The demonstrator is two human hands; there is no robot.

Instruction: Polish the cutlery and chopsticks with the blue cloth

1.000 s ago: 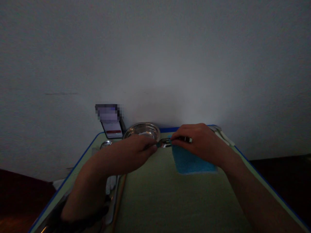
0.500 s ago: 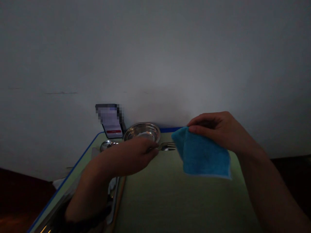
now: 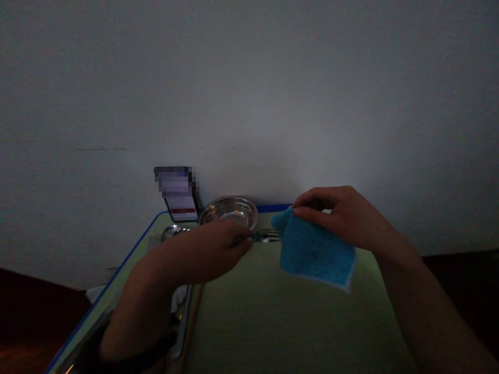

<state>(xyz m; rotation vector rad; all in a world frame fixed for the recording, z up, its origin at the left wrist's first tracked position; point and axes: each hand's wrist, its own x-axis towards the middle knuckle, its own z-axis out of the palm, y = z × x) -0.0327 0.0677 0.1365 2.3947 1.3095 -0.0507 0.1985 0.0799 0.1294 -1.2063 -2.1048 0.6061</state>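
Note:
My left hand [image 3: 228, 243] is closed round the handle of a metal fork [image 3: 267, 236], whose tines point to the right. Most of the handle is hidden by my fingers. A small blue cloth [image 3: 317, 252] hangs from my right hand [image 3: 335, 210], pinched near its top left corner between thumb and fingers. The tines end close to the cloth's left edge; whether they touch I cannot tell. Just behind my left hand sits a round stainless steel bowl [image 3: 249, 208], partly covered by that hand.
A phone [image 3: 181, 200] leans against the wall [image 3: 249, 104] at the back left. By my left wrist lies a spoon [image 3: 171, 231]. Under my left forearm are a tray [image 3: 180, 337] with utensils and a wooden stick [image 3: 193, 322]. The green table [image 3: 288, 322] has a blue rim.
My right hand has moved a little to the left with the cloth, bringing it nearer the fork. The left hand holds the fork in nearly the same place.

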